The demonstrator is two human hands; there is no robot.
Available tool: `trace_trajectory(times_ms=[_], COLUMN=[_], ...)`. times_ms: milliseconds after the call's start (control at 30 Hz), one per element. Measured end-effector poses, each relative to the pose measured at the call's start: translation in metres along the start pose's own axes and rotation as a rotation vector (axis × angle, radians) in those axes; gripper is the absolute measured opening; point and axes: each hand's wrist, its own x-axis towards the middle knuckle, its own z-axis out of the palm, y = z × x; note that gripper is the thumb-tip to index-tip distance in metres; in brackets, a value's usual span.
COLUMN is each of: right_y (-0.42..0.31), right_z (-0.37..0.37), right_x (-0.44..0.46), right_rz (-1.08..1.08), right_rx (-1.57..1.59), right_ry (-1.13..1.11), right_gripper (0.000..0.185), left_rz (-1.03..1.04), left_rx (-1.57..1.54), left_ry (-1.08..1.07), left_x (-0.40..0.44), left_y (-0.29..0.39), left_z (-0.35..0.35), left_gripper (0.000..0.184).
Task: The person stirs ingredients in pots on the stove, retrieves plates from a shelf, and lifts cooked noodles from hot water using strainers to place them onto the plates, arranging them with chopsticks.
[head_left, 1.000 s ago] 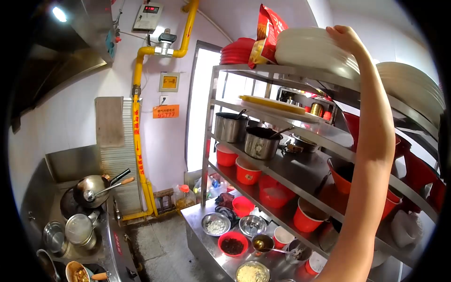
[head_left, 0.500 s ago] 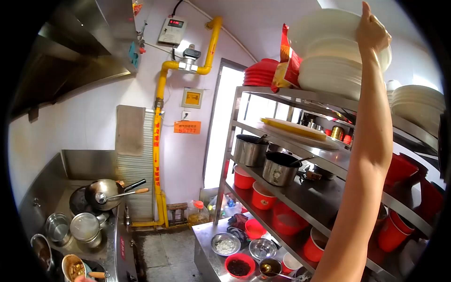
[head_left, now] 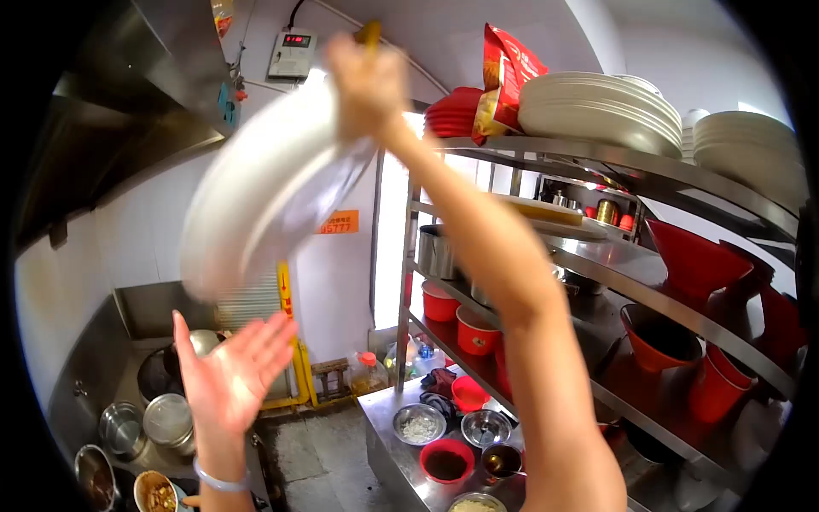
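A large white plate (head_left: 247, 196), blurred by motion, is held up in the air by its upper edge. My right hand (head_left: 371, 90) is closed on that edge, its arm stretched across the view. Below the plate, my left hand (head_left: 235, 375) is raised palm up with fingers spread, not touching it. A stack of white plates (head_left: 601, 115) stands on the top shelf of the steel rack (head_left: 597, 256), beside a red packet (head_left: 503, 81) and some red bowls (head_left: 452, 113).
Lower shelves hold red buckets (head_left: 478, 331) and a steel pot (head_left: 435, 253). Bowls of ingredients, including a red bowl (head_left: 446, 462), sit on the steel counter (head_left: 388, 444). To the left is the stove with several pots (head_left: 122, 429), below a range hood (head_left: 128, 111).
The plate has left the stack on the top shelf, moving left and tilting in my right hand. My left hand has risen into view with its palm up.
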Motion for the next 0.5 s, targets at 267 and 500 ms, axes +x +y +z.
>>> trace_trajectory(times_ms=[267, 500], right_y=[-0.104, 0.152], right_z=[-0.032, -0.197], right_x=[-0.098, -0.009], right_rz=[0.074, 0.082], right_rx=[0.814, -1.041], right_ry=[-0.165, -0.373], right_gripper=[0.026, 0.044], left_rz=[0.032, 0.295], left_rx=[-0.113, 0.371], left_ry=[0.101, 0.533], left_x=[-0.047, -0.057], left_y=[0.012, 0.009], left_z=[-0.105, -0.097], left_gripper=[0.056, 0.068])
